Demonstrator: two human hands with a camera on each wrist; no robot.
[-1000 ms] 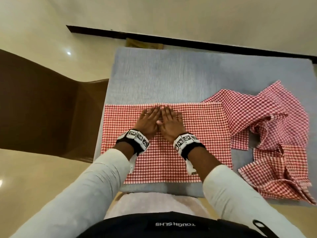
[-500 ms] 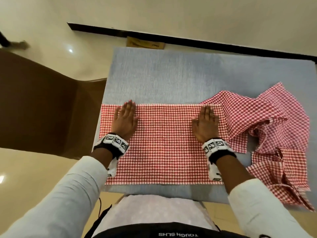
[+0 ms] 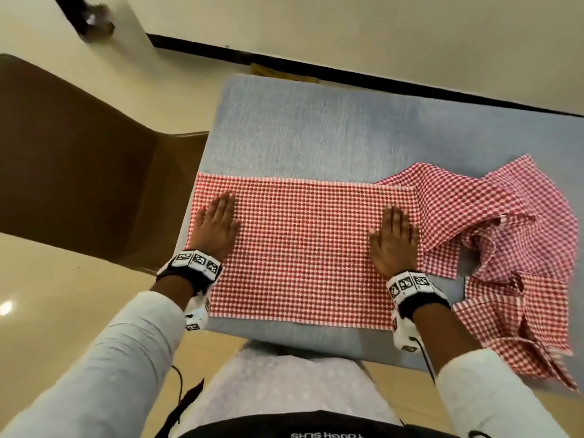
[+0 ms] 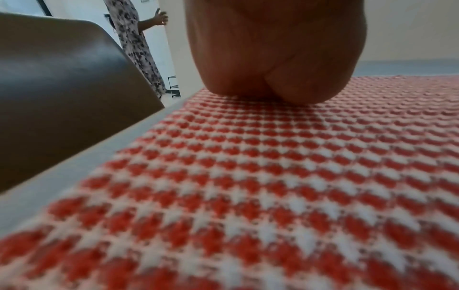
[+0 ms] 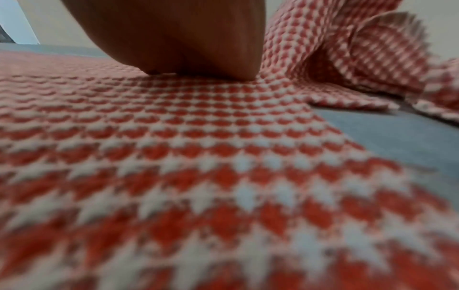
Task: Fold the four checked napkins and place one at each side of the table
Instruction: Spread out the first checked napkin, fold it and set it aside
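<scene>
A red-and-white checked napkin lies flat as a wide rectangle along the near edge of the grey table. My left hand presses flat on its left end, fingers straight. At the napkin's right end my right hand lies flat in the same way. Both wrist views look low across the same napkin, each with the heel of a hand resting on it. A crumpled heap of more checked napkins sits just right of my right hand.
A brown chair stands close against the table's left edge. Bare grey tabletop stretches behind the flat napkin to the far edge. In the left wrist view a person in a patterned dress stands in the background by a doorway.
My hands began together at the napkin's middle and slid apart, left to the left end and right to the right end, smoothing the cloth. The head view has shifted slightly.
</scene>
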